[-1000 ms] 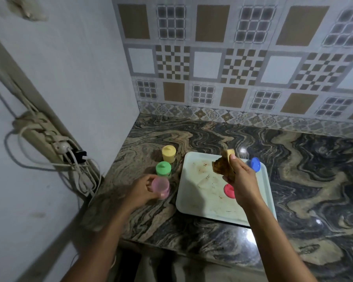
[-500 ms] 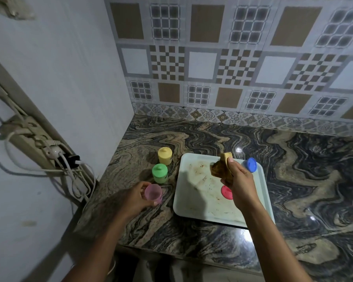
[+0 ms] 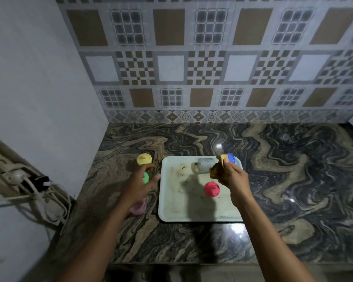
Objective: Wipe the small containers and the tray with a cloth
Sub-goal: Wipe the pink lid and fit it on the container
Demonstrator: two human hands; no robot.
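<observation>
Right hand clutches the cloth over the tray; left hand spread empty.

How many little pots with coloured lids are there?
5. Yellow-lidded plastic pot, green-lidded pot and pink-lidded pot stand on the marble counter left of the white tray; red-lidded pot and blue-lidded pot are on it, the blue partly hidden.
</observation>
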